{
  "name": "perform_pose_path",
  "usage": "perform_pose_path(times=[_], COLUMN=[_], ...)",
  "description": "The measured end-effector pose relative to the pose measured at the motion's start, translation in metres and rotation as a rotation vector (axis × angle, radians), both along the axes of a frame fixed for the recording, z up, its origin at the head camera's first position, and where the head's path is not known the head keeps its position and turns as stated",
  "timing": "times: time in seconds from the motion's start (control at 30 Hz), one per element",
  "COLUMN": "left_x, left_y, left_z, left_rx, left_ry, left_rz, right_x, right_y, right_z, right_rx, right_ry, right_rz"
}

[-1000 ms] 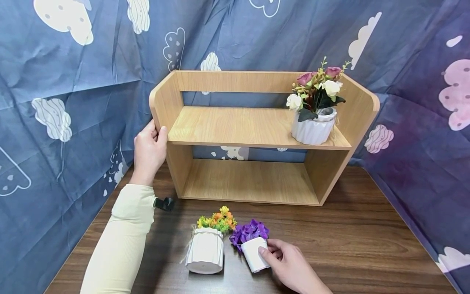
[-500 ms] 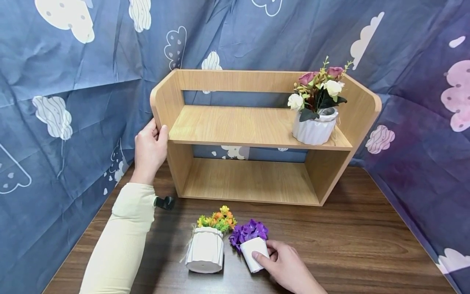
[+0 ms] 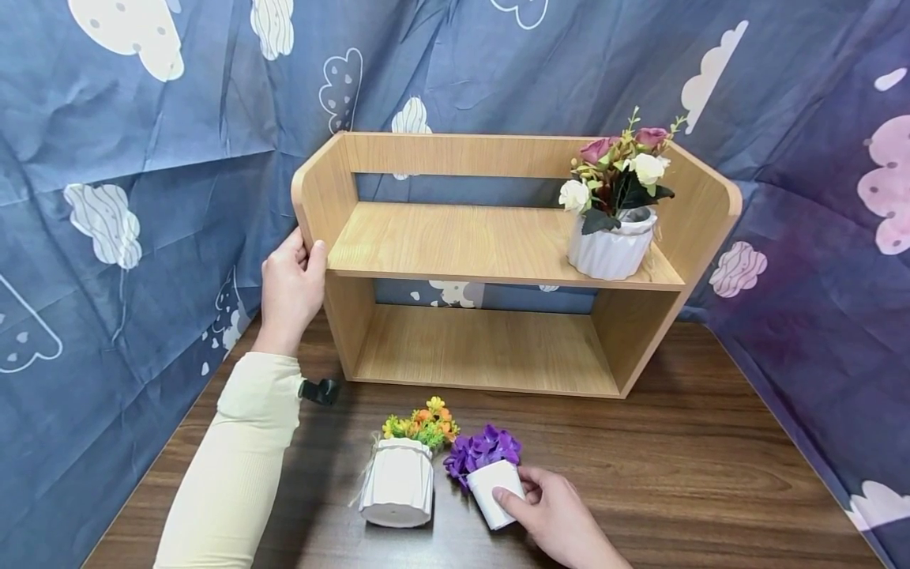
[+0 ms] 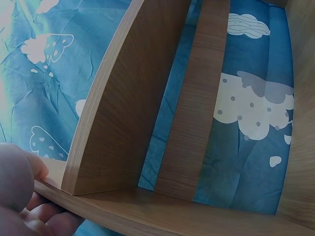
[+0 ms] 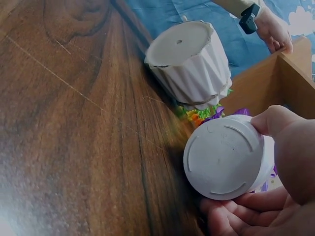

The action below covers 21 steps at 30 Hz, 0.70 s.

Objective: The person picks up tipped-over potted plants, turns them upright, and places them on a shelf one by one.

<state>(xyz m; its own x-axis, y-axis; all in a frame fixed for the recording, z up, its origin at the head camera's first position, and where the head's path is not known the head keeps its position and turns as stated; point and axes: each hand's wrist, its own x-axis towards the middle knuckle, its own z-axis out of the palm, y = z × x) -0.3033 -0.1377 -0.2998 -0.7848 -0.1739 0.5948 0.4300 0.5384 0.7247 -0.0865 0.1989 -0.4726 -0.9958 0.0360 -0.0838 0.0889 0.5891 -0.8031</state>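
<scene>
My left hand (image 3: 290, 292) grips the left side panel of a two-tier wooden shelf (image 3: 434, 237), with the thumb on the front edge by the upper board. In the left wrist view the fingers (image 4: 54, 219) curl round that panel's edge. Low in the head view, my right hand (image 3: 558, 514) pinches a small white flowerpot (image 3: 494, 494) with purple flowers (image 3: 483, 450), which lies tipped over on the table. Its round base (image 5: 224, 162) faces the right wrist camera. Just left of it lies a fluted white flowerpot (image 3: 398, 482) with yellow and orange flowers (image 3: 423, 424), apart from both hands.
A white pot (image 3: 611, 249) of pink and white roses stands upright at the right end of the upper board. The dark wooden table (image 3: 732, 474) spreads in front of the shelf. Blue cloud-print cloth (image 3: 178, 197) hangs behind and at both sides.
The right thumb has shifted slightly left across the small pot while the hand keeps hold of it. The left hand stays on the shelf panel; the view has shifted slightly.
</scene>
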Motion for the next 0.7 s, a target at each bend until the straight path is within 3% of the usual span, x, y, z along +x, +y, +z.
perform_pose_path(times=[0.7], left_x=[0.0018], left_y=[0.0002], left_z=[0.0009], left_rx=[0.007], left_ry=[-0.028], left_rz=[-0.005], right_x=[0.0017], right_y=[0.0051], right_z=[0.0011], right_rx=[-0.239], right_ry=[0.009], right_rz=[0.026])
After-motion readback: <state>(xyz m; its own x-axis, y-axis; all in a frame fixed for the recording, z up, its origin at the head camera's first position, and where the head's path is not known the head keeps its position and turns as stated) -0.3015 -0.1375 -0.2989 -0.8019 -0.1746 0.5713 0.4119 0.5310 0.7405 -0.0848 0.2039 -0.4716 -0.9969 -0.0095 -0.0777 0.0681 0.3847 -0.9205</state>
